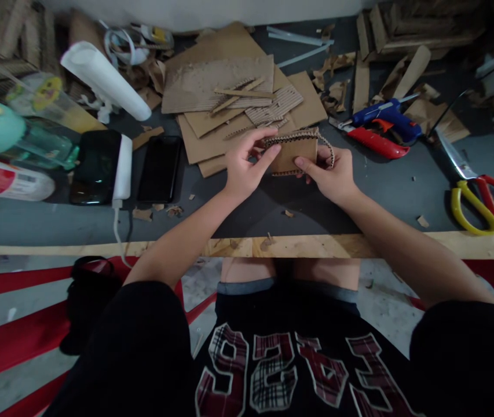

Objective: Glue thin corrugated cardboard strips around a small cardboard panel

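Note:
Between my two hands is a small brown cardboard piece with strips of exposed corrugation along its top and bottom edges. My left hand pinches its left end, thumb on the face near the top edge. At the other end my right hand grips it, thumb pressed on the front and fingers behind. A thin corrugated strip curls off the top right corner beside my right fingers. Just behind the held piece lies a stack of cardboard sheets with loose narrow strips on top.
To the right lie a blue glue gun, a red-handled cutter and scissors. Clear glue sticks are at the back. On the left are a phone, a white power bank, a paper roll and bottles.

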A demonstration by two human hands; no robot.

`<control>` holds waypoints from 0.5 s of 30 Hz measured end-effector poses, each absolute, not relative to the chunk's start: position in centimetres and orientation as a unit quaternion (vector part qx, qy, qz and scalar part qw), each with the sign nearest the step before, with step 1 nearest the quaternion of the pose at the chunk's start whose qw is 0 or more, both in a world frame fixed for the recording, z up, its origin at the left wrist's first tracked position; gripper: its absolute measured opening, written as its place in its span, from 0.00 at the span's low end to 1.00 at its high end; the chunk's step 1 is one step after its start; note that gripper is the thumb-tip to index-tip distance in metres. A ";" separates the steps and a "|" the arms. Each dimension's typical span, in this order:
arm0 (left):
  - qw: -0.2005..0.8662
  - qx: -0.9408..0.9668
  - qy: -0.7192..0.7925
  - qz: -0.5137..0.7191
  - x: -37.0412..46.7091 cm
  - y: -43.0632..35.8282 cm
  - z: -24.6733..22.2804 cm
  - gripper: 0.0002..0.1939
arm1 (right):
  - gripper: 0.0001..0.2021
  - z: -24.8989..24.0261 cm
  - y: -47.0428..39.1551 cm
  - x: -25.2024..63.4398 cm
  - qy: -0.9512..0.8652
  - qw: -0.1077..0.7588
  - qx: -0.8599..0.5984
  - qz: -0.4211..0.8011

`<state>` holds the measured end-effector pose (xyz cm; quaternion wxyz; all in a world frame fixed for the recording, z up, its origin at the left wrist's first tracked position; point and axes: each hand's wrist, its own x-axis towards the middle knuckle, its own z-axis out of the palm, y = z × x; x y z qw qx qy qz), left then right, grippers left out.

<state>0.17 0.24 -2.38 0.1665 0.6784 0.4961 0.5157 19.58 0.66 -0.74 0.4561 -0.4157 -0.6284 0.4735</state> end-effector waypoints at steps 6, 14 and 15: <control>0.126 0.680 0.478 0.541 -0.1 0.6 -2.1 0.23 | 0.22 -0.5 0.9 19.8 -0.631 0.424 -0.405 0.507; 0.107 0.694 0.488 0.519 -0.1 0.7 -2.4 0.24 | 0.22 -0.8 1.1 20.0 -0.642 0.405 -0.404 0.511; 0.109 0.694 0.490 0.516 -0.1 0.7 -2.4 0.24 | 0.22 -0.8 1.1 20.0 -0.642 0.404 -0.404 0.512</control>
